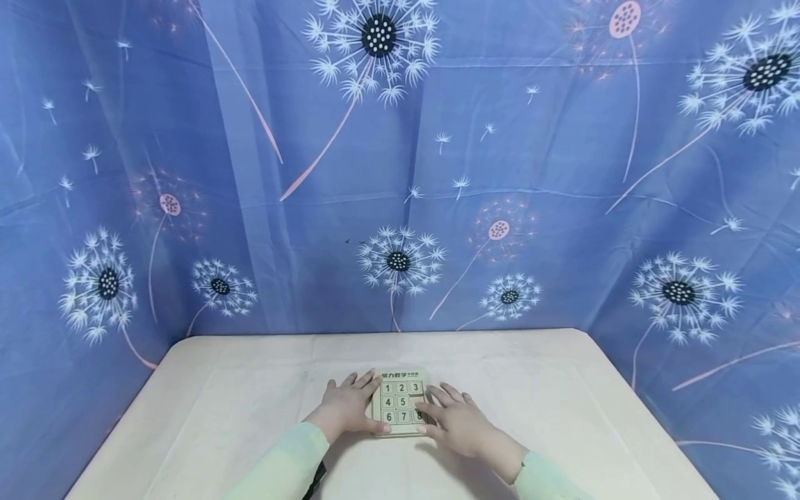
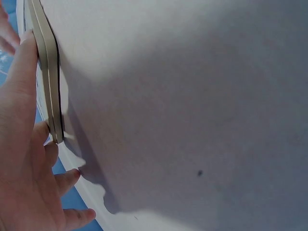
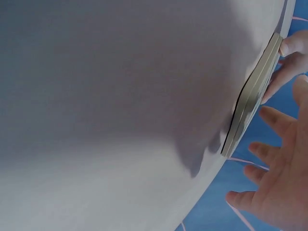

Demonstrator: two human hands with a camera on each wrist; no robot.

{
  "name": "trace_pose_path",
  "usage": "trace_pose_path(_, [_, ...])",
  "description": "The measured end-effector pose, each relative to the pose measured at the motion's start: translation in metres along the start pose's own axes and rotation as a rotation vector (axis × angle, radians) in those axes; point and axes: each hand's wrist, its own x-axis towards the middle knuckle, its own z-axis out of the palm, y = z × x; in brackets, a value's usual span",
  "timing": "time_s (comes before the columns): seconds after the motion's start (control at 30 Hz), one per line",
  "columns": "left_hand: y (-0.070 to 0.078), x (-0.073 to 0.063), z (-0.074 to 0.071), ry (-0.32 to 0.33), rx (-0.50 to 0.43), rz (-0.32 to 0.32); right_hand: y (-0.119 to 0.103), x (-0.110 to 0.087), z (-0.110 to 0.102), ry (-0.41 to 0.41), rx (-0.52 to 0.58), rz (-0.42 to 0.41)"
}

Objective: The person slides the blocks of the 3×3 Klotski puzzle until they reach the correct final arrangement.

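A pale number slide puzzle (image 1: pixel 403 403) lies flat on the table, its numbered tiles showing 1 to 8 and a gap at the right of the 5. My left hand (image 1: pixel 346 406) rests along its left side, thumb on the near left corner and index finger at the far left corner, the other fingers spread. From the right, my right hand (image 1: pixel 459 420) reaches over the tile marked 8, its index finger across that tile and its thumb by the near edge. Seen from the side in the right wrist view, the puzzle (image 3: pixel 250 96) is a thin slab with fingertips close over it.
The pale table (image 1: pixel 250 389) stretches out around the puzzle, with rounded far corners. Blue cloth (image 1: pixel 312 264) printed with dandelions hangs behind it and on both sides. A dark strap-like thing (image 1: pixel 315 479) shows under the left sleeve.
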Motion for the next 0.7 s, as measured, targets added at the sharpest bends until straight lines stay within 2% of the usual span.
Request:
trace_pose_path(0.17, [0.000, 0.001, 0.001, -0.005, 0.002, -0.005, 0.002, -0.013, 0.000, -0.006, -0.028, -0.026])
trace_pose_path(0.33, [-0.001, 0.002, 0.002, -0.003, 0.004, -0.007, 0.000, -0.016, 0.002, 0.000, -0.040, -0.046])
trace_pose_path(0.7, [0.000, 0.001, 0.001, -0.008, 0.008, -0.011, 0.005, 0.005, 0.006, 0.035, -0.040, -0.009])
